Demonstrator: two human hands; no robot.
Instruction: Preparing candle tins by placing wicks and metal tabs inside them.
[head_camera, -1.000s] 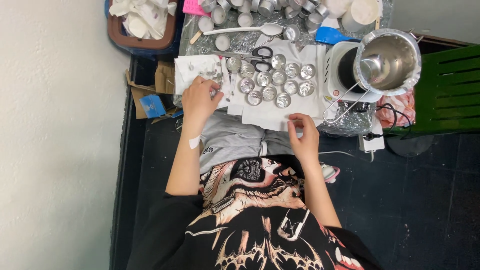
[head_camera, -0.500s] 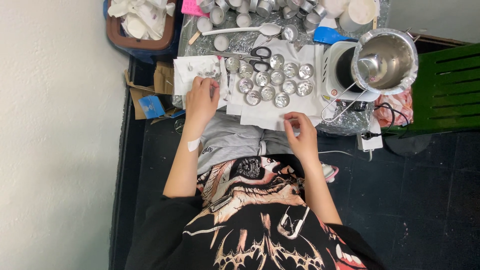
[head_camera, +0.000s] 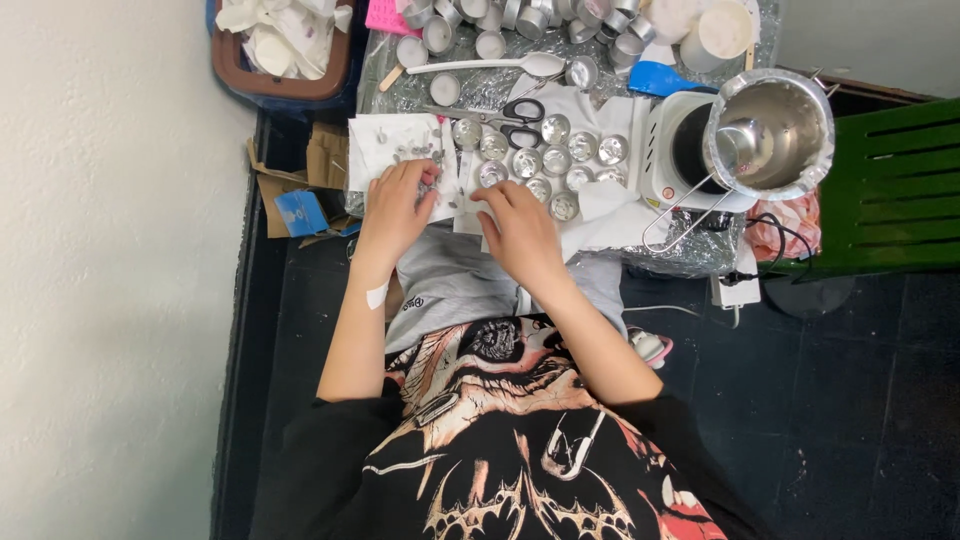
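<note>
Dark flooring (head_camera: 820, 420) fills the lower field, with a pale wall (head_camera: 110, 270) along the nine o'clock side and a foil-covered work table (head_camera: 690, 255) across twelve o'clock. At three o'clock stands a green slatted crate (head_camera: 890, 190); at eleven o'clock, a brown bin (head_camera: 280, 50) holding white scraps. On the table, at one to two o'clock, a white hot plate (head_camera: 665, 150) carries a metal melting pot (head_camera: 775, 130). A white spoon (head_camera: 490, 65) and black-handled scissors (head_camera: 515, 110) lie above a cluster of small round metal cups (head_camera: 555, 160) set in rows on white paper. At the cluster's nine o'clock side lies a white paper sheet (head_camera: 385, 150) strewn with small metal wick tabs (head_camera: 410, 152). Left hand (head_camera: 400, 205) rests fingers-down on that sheet, fingertips among the tabs, apparently pinching one, though the view is too small to confirm. Right hand (head_camera: 520, 230) lies just beside it at its three o'clock, palm down, fingers curled near the closest cups; whether it grips anything cannot be told.
</note>
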